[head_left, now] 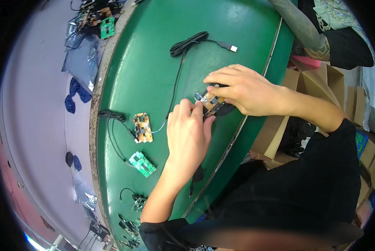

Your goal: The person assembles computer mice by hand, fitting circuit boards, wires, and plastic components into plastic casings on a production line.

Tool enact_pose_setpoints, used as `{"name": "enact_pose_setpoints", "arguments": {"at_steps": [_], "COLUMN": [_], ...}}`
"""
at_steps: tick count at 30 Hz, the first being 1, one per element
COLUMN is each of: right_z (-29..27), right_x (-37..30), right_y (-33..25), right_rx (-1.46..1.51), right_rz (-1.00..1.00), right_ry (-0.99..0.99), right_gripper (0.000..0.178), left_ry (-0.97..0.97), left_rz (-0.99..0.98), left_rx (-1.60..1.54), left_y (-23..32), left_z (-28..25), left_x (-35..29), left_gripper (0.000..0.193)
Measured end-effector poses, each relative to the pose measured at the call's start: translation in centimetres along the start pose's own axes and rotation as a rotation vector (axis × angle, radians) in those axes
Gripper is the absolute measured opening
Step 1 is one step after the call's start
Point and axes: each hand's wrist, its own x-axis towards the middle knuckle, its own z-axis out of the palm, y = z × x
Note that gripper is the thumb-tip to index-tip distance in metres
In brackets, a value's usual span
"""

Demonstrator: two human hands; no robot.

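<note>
The green worktop (154, 62) runs long in front of me, with a speckled grey strip along its far edge and opened cardboard boxes (273, 134) beyond its near edge. My right hand (248, 92) reaches in over that near edge, its fingers stretched out and slightly apart; a fingertip and the thumb steady the tan circuit board (212, 103) between them. My left hand (189, 129) meets it from the other side, fingers curled close together, one tip at the board's side and the thumb stretched out by its lower corner; I cannot tell whether they pinch it. This board sits between my two hands, nearer the near edge than the far one. It is small and flat, tan on its face, crowded with dark components, and partly covered by my fingers. A rounded black part (227, 109) shows just beside it, mostly hidden by my right hand. Well apart lies a coiled black cable (189, 44). Toward the far edge rest another tan board (143, 127) and a bright green board (142, 164). Smallest are the cable's USB plug (234, 49) and a thin pale wire (197, 96) looping beside my board.
</note>
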Motion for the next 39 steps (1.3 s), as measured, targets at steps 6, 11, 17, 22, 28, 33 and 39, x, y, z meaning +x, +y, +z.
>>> {"name": "enact_pose_setpoints", "arguments": {"at_steps": [6, 11, 17, 22, 28, 33, 39], "right_z": [0.8, 0.6, 0.3, 0.1, -0.8, 0.4, 0.1], "right_x": [-1.6, -1.2, -1.2, -1.2, -1.1, -0.9, -0.3], "right_y": [-2.7, -2.7, -2.7, -3.1, -3.2, -3.5, -3.7], "right_rx": [0.028, 0.088, 0.067, -0.001, 0.028, 0.195, 0.186], "right_rz": [0.074, 0.099, 0.108, 0.110, 0.165, 0.309, 0.436], "right_ry": [0.076, 0.112, 0.081, 0.058, 0.006, 0.097, 0.046], "right_gripper": [0.035, 0.032, 0.031, 0.039, 0.032, 0.023, 0.024], "left_ry": [0.028, 0.029, -0.002, -0.032, -0.005, 0.071, 0.110], "left_rz": [-0.012, -0.083, -0.107, -0.024, -0.002, 0.011, 0.054], "left_rx": [-0.065, -0.149, -0.164, 0.016, -0.024, -0.002, -0.001], "left_y": [-0.2, -0.4, -0.1, 0.7, 0.3, 0.6, 0.0], "left_z": [0.0, 0.2, 0.0, -0.7, -0.2, 0.2, 0.6], "left_x": [-2.8, -2.6, -2.3, -2.0, -2.2, -3.1, -3.5], "left_gripper": [0.041, 0.043, 0.043, 0.045, 0.043, 0.041, 0.041]}}
